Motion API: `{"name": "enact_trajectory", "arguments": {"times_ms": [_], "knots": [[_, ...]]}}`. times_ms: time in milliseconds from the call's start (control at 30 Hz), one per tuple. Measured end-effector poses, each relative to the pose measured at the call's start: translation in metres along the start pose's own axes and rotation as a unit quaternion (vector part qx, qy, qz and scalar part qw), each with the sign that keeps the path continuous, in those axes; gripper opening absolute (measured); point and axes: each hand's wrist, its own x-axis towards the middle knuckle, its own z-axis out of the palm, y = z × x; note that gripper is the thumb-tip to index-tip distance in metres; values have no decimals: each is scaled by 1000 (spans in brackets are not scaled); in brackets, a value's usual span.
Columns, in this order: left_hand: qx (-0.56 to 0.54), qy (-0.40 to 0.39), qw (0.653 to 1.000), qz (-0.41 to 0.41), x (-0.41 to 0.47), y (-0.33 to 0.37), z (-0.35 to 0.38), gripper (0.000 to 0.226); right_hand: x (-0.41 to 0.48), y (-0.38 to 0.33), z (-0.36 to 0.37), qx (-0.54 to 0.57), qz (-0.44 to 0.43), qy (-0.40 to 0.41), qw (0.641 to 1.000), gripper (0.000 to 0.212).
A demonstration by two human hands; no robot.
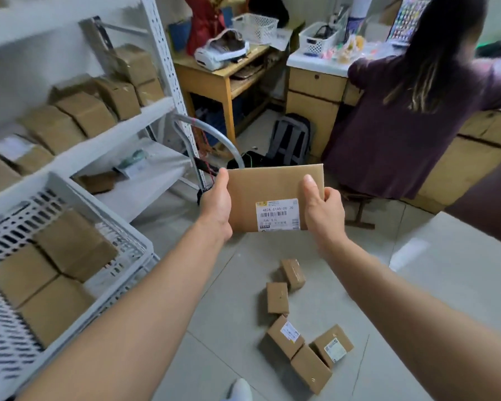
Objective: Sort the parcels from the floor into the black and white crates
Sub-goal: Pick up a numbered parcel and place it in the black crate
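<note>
I hold a flat brown cardboard parcel (269, 186) with a white barcode label up in front of me, above the floor. My left hand (216, 205) grips its left edge and my right hand (323, 208) grips its right edge, thumb on the front face. Several small brown parcels (297, 334) lie on the grey floor tiles below. At the lower left stands a white slotted crate (122, 224) with several brown parcels inside. No black crate is in view.
A white metal shelf rack (168, 68) at the left holds several cardboard boxes. A person in a dark purple top (402, 134) stands at a counter at the right. A wooden desk (214, 79), a grey backpack (291, 140) and a trolley handle (214, 134) stand behind.
</note>
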Motion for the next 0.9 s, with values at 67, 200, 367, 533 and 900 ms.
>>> {"name": "enact_trajectory", "arguments": {"times_ms": [67, 200, 367, 533, 900], "knots": [[-11, 25, 1000, 12, -14, 9, -12, 34, -9, -17, 3, -9, -15, -27, 999, 58], [-36, 87, 995, 38, -41, 17, -40, 40, -30, -41, 10, -11, -26, -90, 996, 52], [-75, 154, 984, 44, -73, 14, -81, 44, -59, -54, 19, -10, -4, -195, 981, 71], [-110, 195, 972, 68, -101, 0, -124, 11, -89, -62, 39, -1, -7, -267, 964, 92], [-220, 297, 920, 127, -144, 8, -229, 14, -146, -63, 116, 5, 51, -388, 920, 104]]}}
